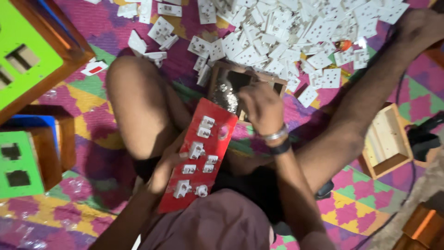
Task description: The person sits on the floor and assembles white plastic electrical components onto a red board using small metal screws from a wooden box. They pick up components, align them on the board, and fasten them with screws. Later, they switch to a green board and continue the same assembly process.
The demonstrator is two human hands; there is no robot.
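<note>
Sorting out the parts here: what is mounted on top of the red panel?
On the red panel sit several small white switch and socket parts, plus one round hole. The left hand covers its left edge; what lies under the panel is hidden.

Left hand cupped palm-up, right hand curled, knuckles up.

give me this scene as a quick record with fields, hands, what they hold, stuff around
left hand: supports the red board from below at its left edge
right hand: at the board's top edge, grip unclear
board: white switch and socket parts fitted on it, tilted across the lap
behind: open wooden box
pile: loose white sockets on the mat
left side: green-faced wooden boxes
floor: patterned mat
</note>
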